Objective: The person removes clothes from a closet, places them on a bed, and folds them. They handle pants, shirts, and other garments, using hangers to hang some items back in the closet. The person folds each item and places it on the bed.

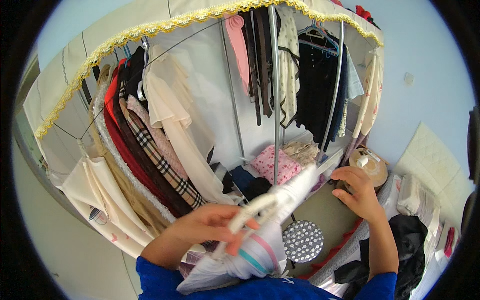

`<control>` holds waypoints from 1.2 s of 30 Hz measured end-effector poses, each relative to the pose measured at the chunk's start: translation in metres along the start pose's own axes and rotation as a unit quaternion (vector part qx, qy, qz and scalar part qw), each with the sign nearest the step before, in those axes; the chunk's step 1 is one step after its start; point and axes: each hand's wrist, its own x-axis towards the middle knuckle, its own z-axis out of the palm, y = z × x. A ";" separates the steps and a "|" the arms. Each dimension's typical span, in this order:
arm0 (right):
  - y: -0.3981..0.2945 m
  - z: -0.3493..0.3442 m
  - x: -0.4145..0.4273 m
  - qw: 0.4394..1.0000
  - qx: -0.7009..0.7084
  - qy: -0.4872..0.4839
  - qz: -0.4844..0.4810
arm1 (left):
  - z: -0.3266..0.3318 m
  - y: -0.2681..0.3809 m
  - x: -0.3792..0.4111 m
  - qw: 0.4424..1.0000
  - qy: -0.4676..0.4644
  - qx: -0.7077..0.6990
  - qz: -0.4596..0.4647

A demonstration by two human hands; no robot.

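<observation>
My left hand (217, 227) grips the edge of a white garment (258, 243) with a pink and a teal stripe. A pale looped band of it bends around my fingers and is blurred. Part of the garment hangs in front of my blue top, and another white part reaches up toward the wardrobe's metal pole. Off to the right, my right hand (354, 191) is raised with thumb and fingers apart and nothing in them. It is nearest a small round table (377, 174), which lies beyond it.
A fabric wardrobe with yellow lace trim (157, 28) holds hung coats, a cream blouse (165, 101), belts (258, 63) and a black garment (315, 86). Folded clothes and a pink floral bundle (268, 163) lie inside. A round patterned stool (303, 241) stands below; black cloth (407, 243) lies on the bed.
</observation>
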 end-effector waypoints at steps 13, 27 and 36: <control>-0.029 0.060 0.053 0.867 0.462 -0.155 0.108 | -0.065 0.009 0.073 0.962 0.223 0.006 0.159; -0.014 0.116 0.248 0.956 0.268 -0.082 0.085 | -0.200 0.047 0.104 0.798 0.369 0.201 0.432; -0.050 0.143 0.411 0.965 0.236 -0.056 0.098 | -0.222 0.017 0.101 0.698 0.411 0.318 0.493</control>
